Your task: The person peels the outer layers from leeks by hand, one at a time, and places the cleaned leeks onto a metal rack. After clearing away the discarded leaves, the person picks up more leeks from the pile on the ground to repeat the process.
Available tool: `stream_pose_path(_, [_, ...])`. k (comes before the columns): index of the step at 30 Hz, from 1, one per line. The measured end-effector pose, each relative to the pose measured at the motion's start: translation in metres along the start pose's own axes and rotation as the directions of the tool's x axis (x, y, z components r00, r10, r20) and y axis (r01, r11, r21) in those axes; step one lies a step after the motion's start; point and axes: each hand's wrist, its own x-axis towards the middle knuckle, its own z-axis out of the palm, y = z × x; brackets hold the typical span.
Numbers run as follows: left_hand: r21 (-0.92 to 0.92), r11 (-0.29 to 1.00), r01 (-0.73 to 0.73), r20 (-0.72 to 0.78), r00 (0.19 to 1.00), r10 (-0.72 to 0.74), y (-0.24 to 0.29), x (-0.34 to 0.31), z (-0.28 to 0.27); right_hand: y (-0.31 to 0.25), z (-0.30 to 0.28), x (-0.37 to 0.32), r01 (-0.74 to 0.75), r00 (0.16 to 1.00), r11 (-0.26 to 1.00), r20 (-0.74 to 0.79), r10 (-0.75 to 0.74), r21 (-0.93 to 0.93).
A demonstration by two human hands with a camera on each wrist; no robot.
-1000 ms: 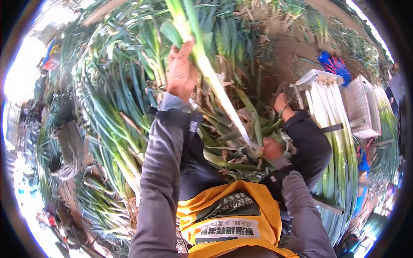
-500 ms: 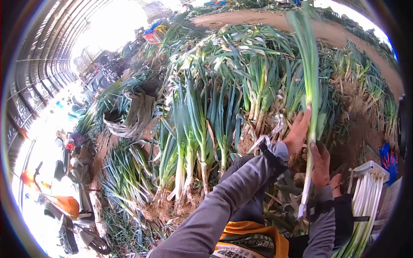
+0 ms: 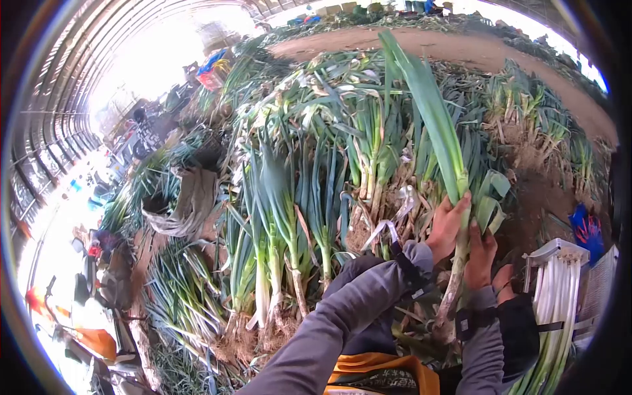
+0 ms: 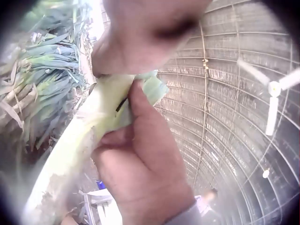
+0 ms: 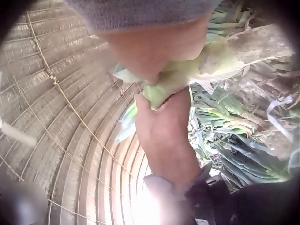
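A leek [image 3: 454, 280] stands almost upright before me, green leaves up and a soil-brown lower shank pointing down. My left hand [image 3: 447, 227] grips it where the shank turns green. Just right of and below that, my right hand [image 3: 480, 260] holds the same leek from its other side. One broad leaf [image 3: 490, 197] bends outward above the right hand. In the left wrist view the right hand [image 4: 147, 159] pinches the pale sheath between thumb and finger. The right wrist view has the left hand [image 5: 166, 133] wrapped about the stalk, partly hidden behind the right hand.
Unpeeled leeks with roots [image 3: 283, 243] stand bunched at the left, with a large heap [image 3: 316, 92] behind. Cleaned white leeks [image 3: 556, 289] lie by a white frame [image 3: 559, 249] on the right. A grey sack [image 3: 187, 207] lies far left.
The view has swung up and left. My right hand has risen from the leaf scraps to the stalk beside my left hand. The held leek's shank was white before and is brown now.
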Motion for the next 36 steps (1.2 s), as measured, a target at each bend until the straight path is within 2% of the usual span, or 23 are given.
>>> stream_pose_path(5, [0.074,0.994,-0.077,-0.049,0.995,0.081,-0.009,-0.009,0.005,-0.003,0.006,-0.014,0.02,0.999,0.995,-0.038,-0.016,0.1])
stream_pose_path(7, [0.099,0.991,-0.087,-0.047,0.995,0.091,-0.009,-0.007,0.005,0.002,-0.005,-0.02,0.086,0.989,0.973,-0.103,-0.109,-0.212])
stream_pose_path(8, [0.104,0.991,-0.086,-0.032,0.995,0.09,-0.007,-0.007,0.005,0.009,-0.021,-0.027,0.082,0.989,0.974,-0.104,-0.106,-0.211])
stream_pose_path(9, [0.111,0.991,-0.081,-0.019,0.996,0.083,-0.005,-0.007,0.004,0.018,-0.046,-0.037,0.147,0.986,0.884,-0.004,-0.166,-0.445])
stream_pose_path(12, [-0.009,1.0,-0.001,-0.065,0.998,0.0,0.018,0.0,0.001,0.009,-0.05,-0.063,0.327,0.926,0.721,0.057,-0.372,-0.611])
stream_pose_path(13, [-0.022,0.999,0.04,-0.062,0.997,-0.042,0.025,-0.002,0.003,0.003,-0.062,-0.064,0.424,0.877,0.428,0.244,-0.413,-0.798])
stream_pose_path(16, [0.03,0.993,0.115,0.012,0.993,-0.116,0.028,-0.005,0.006,-0.022,-0.074,-0.055,0.485,0.816,0.114,0.403,-0.414,-0.867])
stream_pose_path(17, [0.035,0.992,0.119,0.013,0.993,-0.12,0.032,-0.003,0.009,-0.051,-0.057,-0.05,0.262,0.964,0.579,0.181,-0.195,-0.772])
stream_pose_path(18, [0.069,0.991,0.118,-0.012,0.993,-0.118,0.038,-0.001,0.013,-0.058,-0.045,-0.048,0.096,0.991,0.812,0.128,-0.027,-0.575])
stream_pose_path(19, [0.1,0.987,0.124,-0.04,0.992,-0.121,0.046,0.001,0.018,-0.064,-0.034,-0.046,-0.112,0.987,0.939,0.07,0.143,-0.326])
stream_pose_path(20, [0.119,0.988,0.095,-0.02,0.995,-0.093,0.056,0.004,0.021,-0.048,-0.038,-0.048,-0.231,0.97,0.945,0.021,0.242,-0.23])
stream_pose_path(22, [0.157,0.987,-0.033,-0.104,0.993,0.05,0.072,0.021,0.019,-0.009,-0.047,-0.057,-0.115,0.988,0.955,0.067,0.138,-0.275])
stream_pose_path(23, [0.123,0.992,0.025,-0.127,0.992,-0.009,0.08,0.028,0.008,-0.005,-0.051,-0.066,-0.228,0.962,0.973,0.148,0.229,-0.025])
stream_pose_path(24, [0.465,0.872,-0.153,-0.02,0.983,0.183,0.091,0.029,-0.012,-0.001,-0.056,-0.078,-0.341,0.93,0.913,0.218,0.295,0.222])
stream_pose_path(25, [0.302,0.931,-0.206,0.05,0.978,0.201,0.089,0.041,-0.037,0.027,-0.073,-0.081,-0.446,0.873,0.851,0.346,0.344,0.278])
stream_pose_path(26, [0.118,0.966,-0.232,0.121,0.969,0.218,0.087,0.053,-0.061,0.037,-0.08,-0.088,-0.394,0.819,0.916,0.423,0.387,-0.075])
stream_pose_path(27, [-0.063,0.972,-0.226,0.19,0.954,0.234,0.086,0.064,-0.084,0.046,-0.087,-0.096,-0.237,0.757,0.886,0.496,0.426,-0.4])
stream_pose_path(29, [0.153,0.953,-0.261,-0.066,0.96,0.273,0.097,0.058,-0.069,0.048,-0.077,-0.133,0.123,0.712,0.479,0.413,0.568,-0.869])
stream_pose_path(30, [0.229,0.936,-0.268,-0.173,0.935,0.31,0.1,0.059,-0.064,0.06,-0.081,-0.149,0.043,0.727,0.509,0.376,0.575,-0.86])
stream_pose_path(31, [0.232,0.938,-0.258,-0.16,0.941,0.298,0.093,0.061,-0.064,0.088,-0.088,-0.16,0.048,0.734,0.493,0.365,0.572,-0.869])
stream_pose_path(33, [0.228,0.951,-0.209,-0.09,0.968,0.235,0.083,0.056,-0.069,0.131,-0.093,-0.176,0.103,0.684,0.293,0.282,0.673,-0.95])
stream_pose_path(34, [0.233,0.952,-0.198,-0.101,0.969,0.226,0.081,0.052,-0.07,0.135,-0.097,-0.181,0.095,0.676,0.297,0.281,0.681,-0.95])
stream_pose_path(36, [0.262,0.904,-0.338,-0.026,0.934,0.357,0.086,0.059,-0.061,0.136,-0.101,-0.163,0.071,0.677,0.405,0.342,0.652,-0.912])
